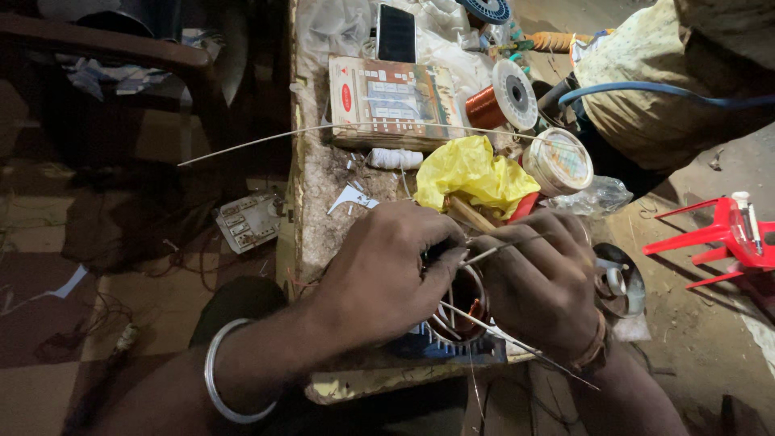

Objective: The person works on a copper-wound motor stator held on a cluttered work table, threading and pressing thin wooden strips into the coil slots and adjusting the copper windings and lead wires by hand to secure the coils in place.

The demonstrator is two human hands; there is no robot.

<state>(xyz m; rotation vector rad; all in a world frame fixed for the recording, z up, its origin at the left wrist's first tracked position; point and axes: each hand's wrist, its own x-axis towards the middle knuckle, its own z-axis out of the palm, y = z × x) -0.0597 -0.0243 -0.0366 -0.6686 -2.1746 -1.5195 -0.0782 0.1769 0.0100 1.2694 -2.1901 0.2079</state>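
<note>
**Hands at a motor winding on a worn, cluttered tabletop**

My left hand [387, 270] and right hand [539, 278] meet over a round motor stator [460, 323] at the near edge of the tabletop [323, 186]. My left fingers are pinched shut on a thin rod [496, 249]; my right hand is curled closed, though I cannot tell on what. Toward the far edge lie a flat printed box [391, 101], a copper wire spool [500, 101] and a crumpled yellow bag [472, 173]. A red plastic stool [710, 238] stands on the dirt floor beyond the right edge.
</note>
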